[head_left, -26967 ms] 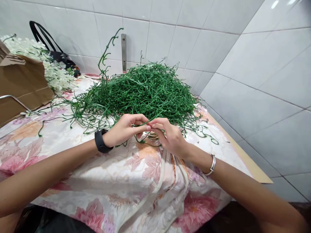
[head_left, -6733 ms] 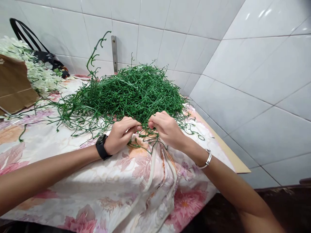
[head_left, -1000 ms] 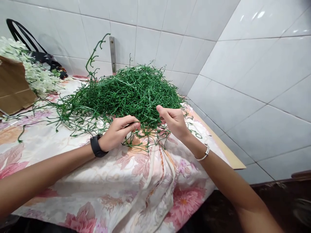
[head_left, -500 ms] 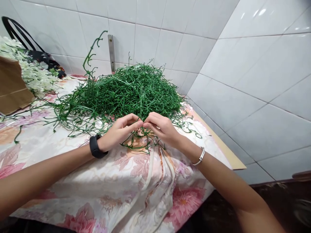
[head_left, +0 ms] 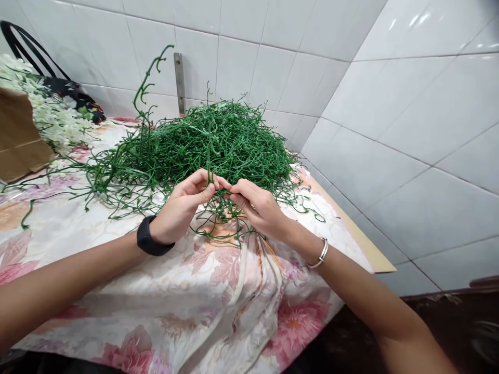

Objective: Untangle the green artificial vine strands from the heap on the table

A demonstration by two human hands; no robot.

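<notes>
A green plastic flower stem (head_left: 209,156) stands up from the thumb and fingers of my left hand (head_left: 182,206), which is closed on it. My right hand (head_left: 262,209) is closed in a pinch, its fingertips touching or nearly touching those of the left. What lies between the right fingertips is too small to make out. Just behind both hands rises a large tangled pile of green stems (head_left: 237,143), and several loose stems (head_left: 218,236) lie on the cloth below them.
A floral tablecloth (head_left: 128,296) covers the table. White artificial flowers (head_left: 66,127), a brown cardboard piece (head_left: 21,137) and a dark bag (head_left: 72,96) are at the left. Tiled walls (head_left: 409,109) close in the back and right. A board edge (head_left: 351,228) shows along the right.
My left hand has shifted slightly left and tilted upward, its thumb drawing away from the right fingertips. The stem it holds has moved left with it. My right hand stays nearly in place.
</notes>
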